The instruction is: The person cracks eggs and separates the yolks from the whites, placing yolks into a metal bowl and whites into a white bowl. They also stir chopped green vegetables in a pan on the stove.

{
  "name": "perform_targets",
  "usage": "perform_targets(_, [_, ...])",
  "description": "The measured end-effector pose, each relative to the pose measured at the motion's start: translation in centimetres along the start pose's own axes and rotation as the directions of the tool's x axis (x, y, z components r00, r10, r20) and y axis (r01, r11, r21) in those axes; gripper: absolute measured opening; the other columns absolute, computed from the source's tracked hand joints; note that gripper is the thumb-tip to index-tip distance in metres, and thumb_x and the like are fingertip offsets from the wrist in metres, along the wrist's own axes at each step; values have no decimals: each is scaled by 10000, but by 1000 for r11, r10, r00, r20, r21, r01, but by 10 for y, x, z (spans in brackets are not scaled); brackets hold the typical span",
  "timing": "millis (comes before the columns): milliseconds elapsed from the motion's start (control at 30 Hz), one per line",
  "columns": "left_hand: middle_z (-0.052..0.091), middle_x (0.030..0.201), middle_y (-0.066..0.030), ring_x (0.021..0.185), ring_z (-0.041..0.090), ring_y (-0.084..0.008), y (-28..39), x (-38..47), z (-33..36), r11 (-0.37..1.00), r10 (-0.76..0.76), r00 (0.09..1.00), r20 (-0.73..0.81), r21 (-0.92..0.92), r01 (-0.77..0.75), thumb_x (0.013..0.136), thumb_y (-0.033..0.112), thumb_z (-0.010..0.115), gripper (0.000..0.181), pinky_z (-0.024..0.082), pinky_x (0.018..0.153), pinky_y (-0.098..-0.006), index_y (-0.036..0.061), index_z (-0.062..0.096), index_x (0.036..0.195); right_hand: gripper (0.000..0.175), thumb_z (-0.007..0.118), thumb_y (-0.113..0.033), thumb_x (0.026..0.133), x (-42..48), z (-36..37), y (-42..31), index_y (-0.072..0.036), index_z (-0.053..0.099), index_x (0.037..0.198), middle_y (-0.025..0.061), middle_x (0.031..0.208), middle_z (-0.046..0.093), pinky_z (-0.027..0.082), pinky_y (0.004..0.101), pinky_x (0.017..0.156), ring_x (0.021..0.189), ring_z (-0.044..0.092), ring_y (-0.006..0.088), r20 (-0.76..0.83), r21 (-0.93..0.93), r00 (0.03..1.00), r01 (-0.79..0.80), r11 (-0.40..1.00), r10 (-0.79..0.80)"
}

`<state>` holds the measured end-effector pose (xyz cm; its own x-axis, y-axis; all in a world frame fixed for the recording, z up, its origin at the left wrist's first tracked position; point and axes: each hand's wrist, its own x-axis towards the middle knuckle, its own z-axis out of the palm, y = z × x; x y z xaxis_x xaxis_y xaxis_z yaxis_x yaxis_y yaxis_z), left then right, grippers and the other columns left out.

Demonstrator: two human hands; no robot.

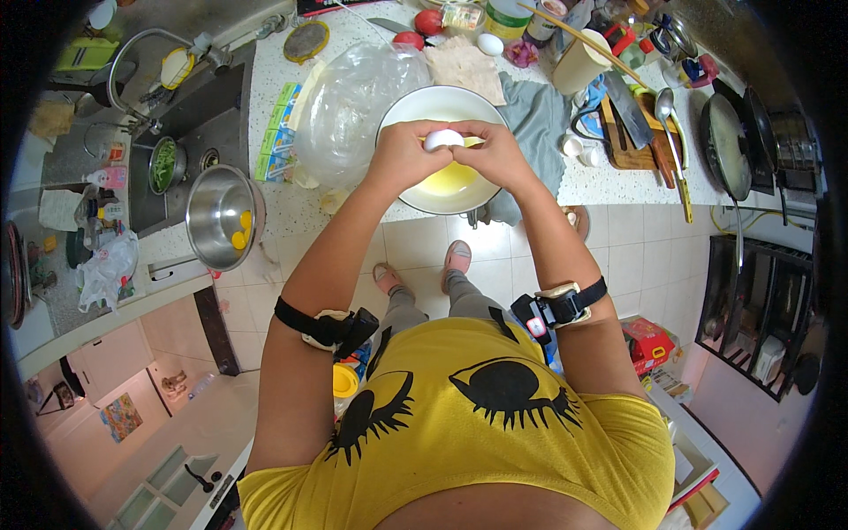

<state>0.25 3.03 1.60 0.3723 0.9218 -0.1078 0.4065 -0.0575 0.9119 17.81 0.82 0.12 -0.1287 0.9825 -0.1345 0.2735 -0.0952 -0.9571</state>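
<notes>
My left hand [405,151] and my right hand [491,152] grip one white-shelled egg [444,139] between their fingers and thumbs. They hold it above a white bowl with a dark rim [424,207]. Yellowish, clear liquid egg [450,182] covers the bowl's bottom. My fingers hide part of the shell, so I cannot tell how far it is cracked. To the left, a stainless steel bowl [211,199] at the counter's edge holds egg yolks [240,238]. Another white egg [490,44] rests beyond the white bowl.
A clear plastic bag [358,112] lies left of the white bowl, a grey cloth [536,139] right of it. Further right, a cleaver [628,109] and a ladle [664,109] lie on a wooden cutting board [623,159]. The sink [192,99] holds a bowl of greens [163,165].
</notes>
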Motion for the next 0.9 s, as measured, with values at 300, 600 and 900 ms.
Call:
perform_targets(300, [693,850,-93,746,651,-98,-2,0,1,1000,2,1000,-9,-7,-2,750,38,651,341,516,647,-221,-24,663,1085,424,712,-234,717,-3,3,-1,-6,680,1073,139,923,697,520,292,759,818,668,183,-15,37,999,-29,999,29])
perform_targets(600, [694,885,-103,783,660,-108,-3,-2,2,999,-21,1000,-8,-40,21,761,36,643,331,521,682,-221,-32,660,1085,420,715,-228,718,-6,3,-4,-19,684,1081,143,901,698,516,293,754,815,665,180,-12,39,999,-49,998,50])
perform_targets(900, [697,903,-109,797,664,-114,-3,-2,3,1000,-22,1000,-2,-3,22,753,44,648,331,523,697,-226,-34,665,1075,426,715,-227,718,-7,4,-2,-15,682,1085,146,907,698,515,292,761,825,666,183,-17,68,998,-54,996,56])
